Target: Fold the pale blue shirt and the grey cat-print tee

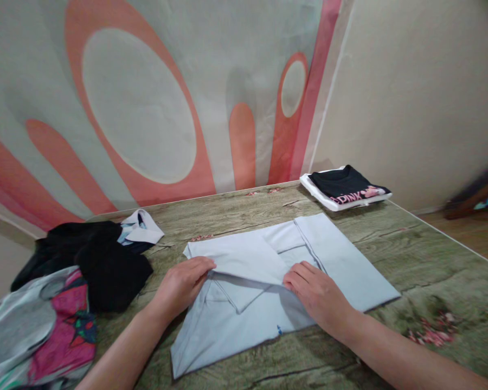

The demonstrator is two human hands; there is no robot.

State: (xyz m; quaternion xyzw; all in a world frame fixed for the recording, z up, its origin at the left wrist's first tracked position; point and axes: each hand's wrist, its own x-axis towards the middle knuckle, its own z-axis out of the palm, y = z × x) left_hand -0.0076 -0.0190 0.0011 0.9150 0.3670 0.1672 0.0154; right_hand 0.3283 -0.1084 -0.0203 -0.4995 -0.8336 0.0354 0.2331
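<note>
A white shirt (358, 271) lies partly folded on the wood-patterned table, with one flap raised across its middle. My left hand (191, 276) pinches the flap's near edge at the left. Farther right, my right hand (309, 287) has its fingers closed on the same edge. Between the hands the edge stands slightly off the layer beneath, and a sleeve-like corner shows under it. A small blue mark sits at the shirt's near hem. The fingertips of both hands are partly hidden by the cloth.
At the far right corner of the table (236, 216) rests a stack of folded clothes (345, 187), a black printed shirt on top of white ones. Loose black clothing (106, 265) and a grey and pink garment (61, 325) lie heaped at the left. A patterned wall stands behind.
</note>
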